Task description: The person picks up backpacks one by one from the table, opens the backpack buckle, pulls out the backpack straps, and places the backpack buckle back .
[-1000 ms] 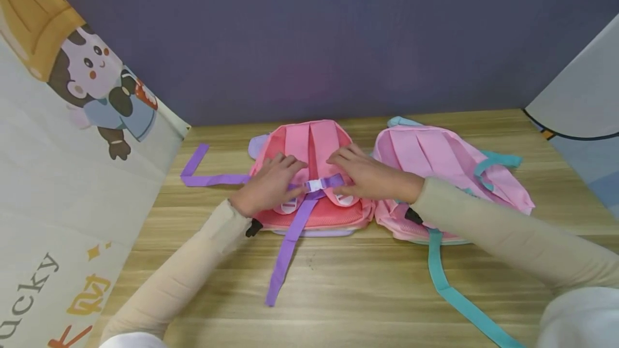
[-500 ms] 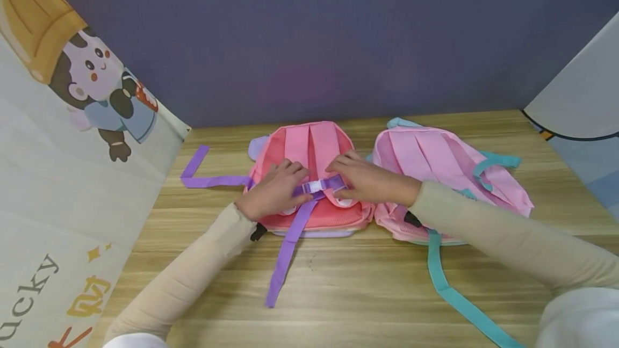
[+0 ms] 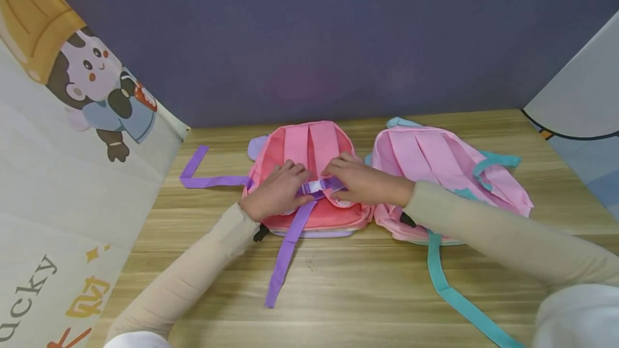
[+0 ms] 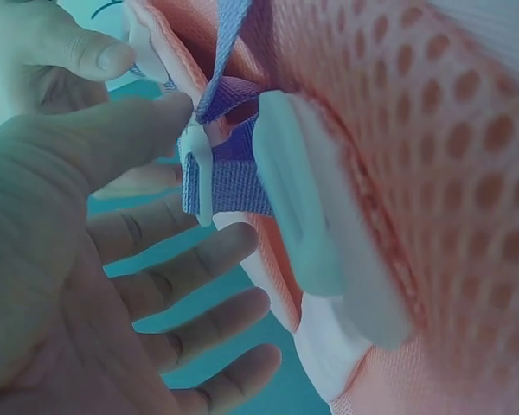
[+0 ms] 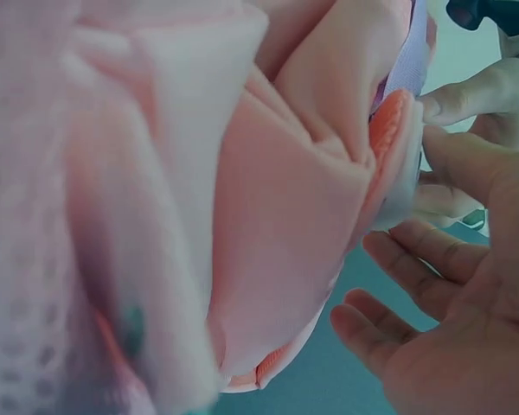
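Note:
A coral-pink backpack (image 3: 319,218) lies back side up on the table, its two shoulder straps facing me. Across them runs a short purple strap (image 3: 333,182) joined by a white buckle (image 3: 315,186). My left hand (image 3: 278,191) pinches this strap at the buckle's left end; in the left wrist view the thumb is against a white slider (image 4: 204,173), other fingers spread. My right hand (image 3: 367,180) pinches the strap at the buckle's right side. In the right wrist view, pink fabric (image 5: 285,216) hides the buckle, and the right hand's lower fingers (image 5: 376,324) are loosely bent.
A lighter pink backpack (image 3: 425,149) with teal straps (image 3: 459,302) lies close on the right. Loose purple webbing (image 3: 287,262) trails toward me, and another purple strap (image 3: 217,180) extends left over the wooden table (image 3: 338,294). A dark wall (image 3: 338,42) stands behind.
Both hands have closed in slightly toward the white buckle, the left moving right and the right moving left. The backpacks stay in place.

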`<state>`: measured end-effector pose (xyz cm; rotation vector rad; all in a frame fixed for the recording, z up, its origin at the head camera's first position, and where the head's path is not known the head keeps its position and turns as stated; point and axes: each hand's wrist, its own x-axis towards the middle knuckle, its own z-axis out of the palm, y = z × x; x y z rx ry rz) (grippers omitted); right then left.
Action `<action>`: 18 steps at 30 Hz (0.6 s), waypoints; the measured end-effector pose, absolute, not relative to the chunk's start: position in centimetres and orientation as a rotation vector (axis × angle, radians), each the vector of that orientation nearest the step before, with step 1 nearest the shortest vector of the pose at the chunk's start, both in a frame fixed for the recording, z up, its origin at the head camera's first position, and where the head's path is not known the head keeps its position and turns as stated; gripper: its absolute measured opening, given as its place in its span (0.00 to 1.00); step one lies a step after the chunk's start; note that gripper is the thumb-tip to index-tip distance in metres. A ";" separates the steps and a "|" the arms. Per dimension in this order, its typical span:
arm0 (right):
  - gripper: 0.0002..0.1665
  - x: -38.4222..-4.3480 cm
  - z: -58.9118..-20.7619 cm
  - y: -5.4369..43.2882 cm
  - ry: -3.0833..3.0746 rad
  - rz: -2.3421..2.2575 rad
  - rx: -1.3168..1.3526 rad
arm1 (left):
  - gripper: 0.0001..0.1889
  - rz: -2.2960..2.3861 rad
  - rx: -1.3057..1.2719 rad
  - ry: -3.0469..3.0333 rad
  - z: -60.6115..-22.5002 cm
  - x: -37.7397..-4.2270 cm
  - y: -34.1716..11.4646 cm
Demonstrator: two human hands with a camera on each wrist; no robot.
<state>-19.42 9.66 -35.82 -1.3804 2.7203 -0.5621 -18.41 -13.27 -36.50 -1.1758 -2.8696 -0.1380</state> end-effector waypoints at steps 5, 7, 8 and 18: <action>0.25 -19.6 -36.0 9.2 2.699 -0.559 -1.393 | 0.21 -0.131 -1.135 -2.895 -36.6 -18.5 -13.0; 0.24 -19.7 -36.1 9.0 2.694 -0.569 -1.411 | 0.20 -0.129 -1.117 -2.904 -36.6 -18.5 -12.9; 0.23 -19.7 -36.1 8.9 2.693 -0.575 -1.423 | 0.19 -0.128 -1.108 -2.907 -36.6 -18.5 -12.9; 0.23 -20.0 -36.2 8.1 2.708 -0.577 -1.423 | 0.15 -0.106 -1.080 -2.900 -36.6 -18.4 -12.7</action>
